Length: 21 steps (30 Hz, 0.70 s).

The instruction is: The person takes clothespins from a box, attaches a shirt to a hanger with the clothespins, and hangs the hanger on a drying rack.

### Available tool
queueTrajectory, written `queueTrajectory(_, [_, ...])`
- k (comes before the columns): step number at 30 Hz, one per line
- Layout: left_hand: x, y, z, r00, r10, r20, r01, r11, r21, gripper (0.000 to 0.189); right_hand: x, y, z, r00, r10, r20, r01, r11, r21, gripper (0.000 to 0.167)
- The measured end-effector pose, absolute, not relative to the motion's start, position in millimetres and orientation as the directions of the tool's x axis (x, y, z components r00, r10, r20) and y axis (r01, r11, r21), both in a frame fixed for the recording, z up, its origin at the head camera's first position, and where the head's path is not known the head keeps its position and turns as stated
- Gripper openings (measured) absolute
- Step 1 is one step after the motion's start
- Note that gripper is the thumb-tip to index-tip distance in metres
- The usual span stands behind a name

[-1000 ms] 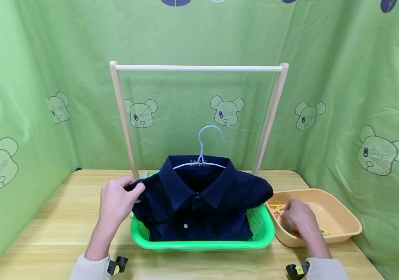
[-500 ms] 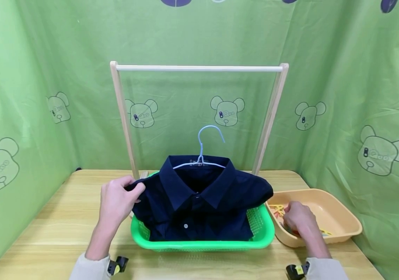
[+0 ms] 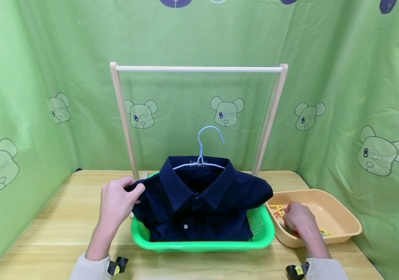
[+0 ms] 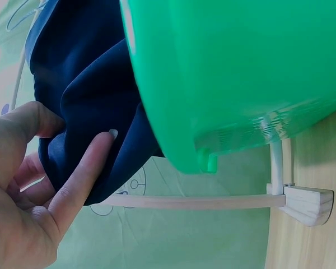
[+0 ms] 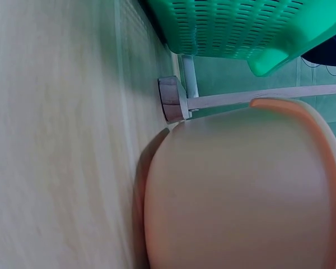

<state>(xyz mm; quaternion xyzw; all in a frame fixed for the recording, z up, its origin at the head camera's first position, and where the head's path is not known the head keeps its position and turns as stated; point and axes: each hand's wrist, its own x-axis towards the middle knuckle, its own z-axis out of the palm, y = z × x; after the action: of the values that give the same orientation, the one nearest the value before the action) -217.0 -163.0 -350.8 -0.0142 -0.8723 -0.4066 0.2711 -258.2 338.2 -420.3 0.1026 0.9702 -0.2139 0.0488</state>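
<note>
My left hand (image 3: 117, 198) pinches one edge of the dark shirt (image 3: 217, 223), seemingly to steady it around its hanger (image 3: 201, 151) in the green basket (image 3: 199, 245), while I cannot tell whether my right hand (image 3: 299, 217), down among the clips (image 3: 278, 208) in the orange bin (image 3: 330, 212), has hold of any.

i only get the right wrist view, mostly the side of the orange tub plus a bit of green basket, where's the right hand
Observer: The head view shows the right hand down inside the orange tub; its fingertips are hidden.
Operator: anything in there with it
Observer: Yes, small coloured clips, yellow and red among them.
Operator: and over on the other side
Observer: The left hand holds the dark shirt by one sleeve.
</note>
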Motion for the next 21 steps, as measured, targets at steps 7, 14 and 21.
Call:
queueTrajectory(7, [-217.6,-163.2,-351.2,-0.858,-0.197,0.475,0.230,0.678,0.698,0.019,-258.6,339.8,-420.7,-0.978,0.177,-0.113,0.208,0.893,-0.399,0.011])
queueTrajectory(14, [-217.0,-163.1,-350.8,-0.850,-0.197,0.489,0.238,0.685,0.689,0.020,-258.2,340.6,-418.4,-0.981,0.165,-0.106,0.195,0.892,-0.408,0.020])
queueTrajectory(21, [-216.8,-162.9,-351.1,-0.851,-0.197,0.487,0.239,0.682,0.692,0.022,-253.7,336.8,-411.2,-0.982,0.168,-0.081,0.186,0.873,-0.450,0.018])
